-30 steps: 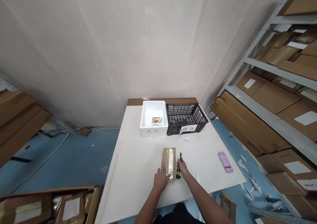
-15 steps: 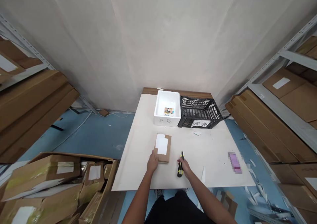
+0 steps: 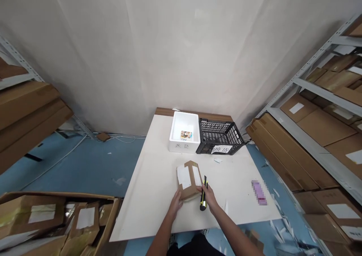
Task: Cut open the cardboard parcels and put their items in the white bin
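Note:
A small flat cardboard box (image 3: 186,190) with white labels and a strip of brown tape lies turned at a slant over the table (image 3: 152,195). My left hand (image 3: 176,202) is closed on its near left corner. In my right hand (image 3: 209,195) is a black and yellow utility knife (image 3: 203,204), its front end pointing away from me. The fingers of that hand meet the box's near right side. Whether a blade sticks out of the knife is too small to tell.
Toward the wall stand a white foam box (image 3: 185,147) with a picture card (image 3: 186,135) inside and a black plastic crate (image 3: 220,137). A purple blurred item (image 3: 259,192) lies at right. A big carton (image 3: 113,214) of parcels is at left; loaded shelves (image 3: 311,131) flank the right.
The cardboard box has turned and tilted, and a second white label shows on it. My right hand has brought the knife over to the box's right side. The whole view has shifted slightly.

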Tool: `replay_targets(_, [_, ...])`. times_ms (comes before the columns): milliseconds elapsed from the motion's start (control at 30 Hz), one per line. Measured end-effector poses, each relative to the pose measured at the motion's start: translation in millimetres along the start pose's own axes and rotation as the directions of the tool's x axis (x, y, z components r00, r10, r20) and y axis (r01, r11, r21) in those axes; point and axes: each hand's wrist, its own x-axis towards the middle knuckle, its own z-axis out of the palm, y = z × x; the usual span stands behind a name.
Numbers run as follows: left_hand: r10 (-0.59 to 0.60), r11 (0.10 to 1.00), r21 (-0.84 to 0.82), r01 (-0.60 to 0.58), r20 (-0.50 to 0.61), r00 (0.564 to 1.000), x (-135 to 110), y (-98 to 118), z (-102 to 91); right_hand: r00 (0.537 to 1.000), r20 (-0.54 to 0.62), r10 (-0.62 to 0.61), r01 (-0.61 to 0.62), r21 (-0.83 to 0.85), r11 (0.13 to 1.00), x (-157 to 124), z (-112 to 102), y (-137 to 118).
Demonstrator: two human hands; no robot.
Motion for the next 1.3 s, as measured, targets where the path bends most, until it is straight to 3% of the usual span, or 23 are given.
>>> replay_targets(100, [-0.037, 0.991, 0.125, 0.052, -0.119, 0.992, -3, 2, -11.1, 0.992, 0.089, 0.085, -0.087, 0.026, 0.996, -23, 7, -8])
replay_targets(200, [-0.057, 0.988, 0.131, 0.084, -0.195, 0.979, 2, 8, -26.1, 0.991, 0.069, 0.116, -0.118, 0.025, 0.993, -38, 11, -10])
replay_targets(300, [0.090, 0.993, 0.096, -0.066, -0.265, 0.960, 14, 24, -47.7, 0.984, 0.092, 0.155, -0.156, 0.011, 0.988, -41, 4, -9])
replay_targets(433, [0.250, 0.935, 0.277, -0.220, -0.080, 0.965, 32, 57, -77.2, 0.971, 0.120, 0.204, -0.191, -0.115, 0.975, -36, -6, -12])
replay_targets(500, [0.306, 0.856, 0.417, -0.307, 0.069, 0.949, 41, 72, -86.9, 0.975, 0.091, 0.202, -0.184, -0.177, 0.967, -32, -6, -14])
replay_targets(567, [0.290, 0.766, 0.531, -0.362, 0.217, 0.932, 48, 81, -92.0, 0.982, 0.068, 0.176, -0.158, -0.214, 0.964, -30, -5, -18])
replay_targets(667, [0.205, 0.682, 0.639, -0.356, 0.300, 0.932, 54, 83, -91.2, 0.990, 0.099, 0.097, -0.072, -0.235, 0.969, -26, -2, -22])
replay_targets(800, [0.203, 0.666, 0.676, -0.315, 0.242, 0.949, 48, 74, -71.5, 0.987, 0.162, 0.003, 0.059, -0.372, 0.927, -13, 2, -33])
replay_targets(933, [0.163, 0.696, 0.673, -0.251, 0.192, 0.968, 36, 75, -42.3, 0.989, 0.142, -0.049, 0.134, -0.687, 0.715, 14, 23, -56])
replay_targets(1033, [0.117, 0.711, 0.674, -0.199, 0.165, 0.979, 29, 82, -32.1, 0.982, 0.180, -0.056, 0.180, -0.813, 0.554, 39, 51, -75])
replay_targets(1167, [0.081, 0.724, 0.669, -0.168, 0.158, 0.984, 27, 87, -35.3, 0.980, 0.201, 0.001, 0.174, -0.851, 0.496, 67, 85, -87])
replay_targets(1300, [0.078, 0.749, 0.641, -0.167, 0.166, 0.983, 26, 84, -39.1, 0.976, 0.214, 0.050, 0.169, -0.875, 0.455, 80, 96, -86])
